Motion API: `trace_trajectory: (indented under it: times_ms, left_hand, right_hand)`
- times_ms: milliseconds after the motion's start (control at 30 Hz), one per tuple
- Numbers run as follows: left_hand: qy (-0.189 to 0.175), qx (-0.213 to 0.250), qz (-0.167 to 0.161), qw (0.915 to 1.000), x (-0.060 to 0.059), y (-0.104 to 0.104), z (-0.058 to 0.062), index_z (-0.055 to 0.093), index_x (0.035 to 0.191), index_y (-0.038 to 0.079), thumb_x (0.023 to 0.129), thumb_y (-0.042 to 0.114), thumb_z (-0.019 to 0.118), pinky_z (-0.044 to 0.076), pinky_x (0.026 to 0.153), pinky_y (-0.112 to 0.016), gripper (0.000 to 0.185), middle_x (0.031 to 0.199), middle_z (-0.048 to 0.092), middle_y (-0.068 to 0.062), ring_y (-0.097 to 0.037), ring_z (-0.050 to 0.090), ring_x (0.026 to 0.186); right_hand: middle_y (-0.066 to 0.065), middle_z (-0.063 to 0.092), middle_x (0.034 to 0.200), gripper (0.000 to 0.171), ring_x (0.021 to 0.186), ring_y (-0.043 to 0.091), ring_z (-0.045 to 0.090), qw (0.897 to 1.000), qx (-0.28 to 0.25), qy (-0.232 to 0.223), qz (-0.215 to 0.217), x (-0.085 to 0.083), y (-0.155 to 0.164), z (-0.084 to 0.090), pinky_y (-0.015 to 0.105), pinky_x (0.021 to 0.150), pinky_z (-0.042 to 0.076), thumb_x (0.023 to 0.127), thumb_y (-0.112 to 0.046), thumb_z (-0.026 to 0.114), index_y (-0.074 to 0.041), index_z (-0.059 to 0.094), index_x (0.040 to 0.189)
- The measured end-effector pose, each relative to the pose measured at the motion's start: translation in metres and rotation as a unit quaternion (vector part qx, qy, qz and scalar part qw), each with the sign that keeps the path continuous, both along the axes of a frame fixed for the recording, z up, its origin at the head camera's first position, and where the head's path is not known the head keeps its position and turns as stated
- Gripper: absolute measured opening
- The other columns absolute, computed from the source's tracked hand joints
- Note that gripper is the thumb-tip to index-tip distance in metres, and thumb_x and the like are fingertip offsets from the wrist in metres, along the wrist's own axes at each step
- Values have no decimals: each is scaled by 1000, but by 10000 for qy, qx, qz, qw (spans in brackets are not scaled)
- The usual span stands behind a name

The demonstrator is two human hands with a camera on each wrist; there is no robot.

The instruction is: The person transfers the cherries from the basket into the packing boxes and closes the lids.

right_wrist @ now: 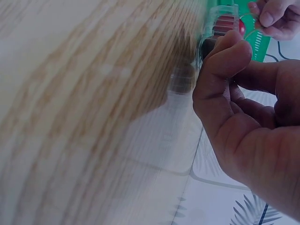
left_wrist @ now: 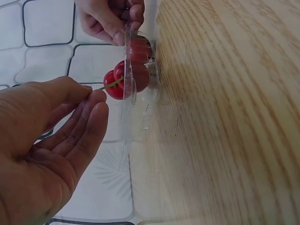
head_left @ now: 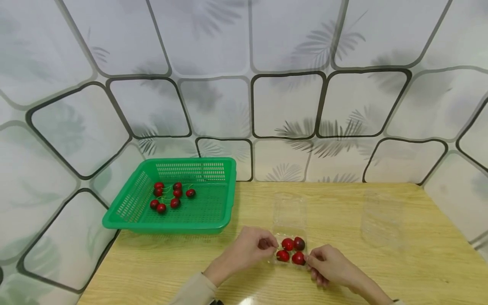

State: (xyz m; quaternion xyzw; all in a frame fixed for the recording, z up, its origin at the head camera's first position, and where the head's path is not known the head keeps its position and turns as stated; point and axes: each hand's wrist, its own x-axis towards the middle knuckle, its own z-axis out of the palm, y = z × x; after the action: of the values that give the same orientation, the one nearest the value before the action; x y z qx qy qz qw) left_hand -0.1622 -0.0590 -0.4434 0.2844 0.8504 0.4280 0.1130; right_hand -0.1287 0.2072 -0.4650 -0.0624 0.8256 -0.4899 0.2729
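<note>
A clear plastic clamshell box (head_left: 289,234) lies on the table with its lid folded back. Several red cherries (head_left: 288,244) sit in its near half. My left hand (head_left: 254,245) is at the box's left side, and its thumb and fingertips pinch a green cherry stem (left_wrist: 111,85). That stem leads to a cherry (left_wrist: 123,91) showing above the rim. At the right side, my right hand (head_left: 328,266) holds the box edge between thumb and curled forefinger, close to the near right cherry (head_left: 298,258). In the right wrist view, the fingers hide part of the box.
A green slotted basket (head_left: 206,231) stands at the left with several stemmed cherries (head_left: 175,203) inside. Another clear plastic container (head_left: 381,218) is at the right on the wooden table (head_left: 431,271). Patterned wall covering (head_left: 289,106) rises behind the table.
</note>
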Motion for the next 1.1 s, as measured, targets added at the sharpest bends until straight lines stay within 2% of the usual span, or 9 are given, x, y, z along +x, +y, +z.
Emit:
trace_trajectory:
  times_ms: [333,567,733,933,1033,1100]
  left_hand:
    - [258,-97,-137,9995,-3,6,-7,79,96,9,93,3,71,53,69,-11,10,89,78,1,9,60,73]
    - [549,-505,-260,9969,-6,9,-9,80,96,13,93,7,73,51,69,-10,10,86,77,6,10,59,73]
    - [742,-910,-399,9923,-8,9,-11,82,96,15,93,10,75,49,68,-8,9,90,79,8,11,59,74]
    - [1237,-1525,-561,9789,-7,9,-11,83,97,20,93,14,76,49,73,-7,10,95,79,12,10,64,82]
    - [1567,-1917,-643,9667,-7,11,-9,83,97,22,93,15,75,50,75,-8,11,95,79,14,8,66,84]
    - [1882,-2210,-724,9542,-7,13,-8,84,95,24,93,16,75,50,73,-9,12,93,79,15,7,66,81]
  right_hand:
    - [1,62,67,34,54,10,57,9999,-6,96,43,-1,1,-2,20,48,48,108,-24,52,-1,66,86]
    - [1,62,67,34,55,9,57,10000,-5,54,77,-2,2,-1,19,48,48,107,-24,53,-2,66,86]
    - [1,63,68,35,55,9,57,10000,18,9,64,-2,3,0,19,49,49,107,-27,52,-2,66,87]
    - [1,63,68,36,55,9,57,10000,35,-7,31,-2,3,0,21,49,49,108,-29,52,-3,67,87]
    - [2,63,68,37,55,10,57,10000,28,-8,38,-2,3,0,21,49,49,107,-30,52,-3,67,87]
    - [2,63,68,37,55,9,57,10000,31,-26,36,-2,3,0,21,49,49,107,-30,52,-3,67,88]
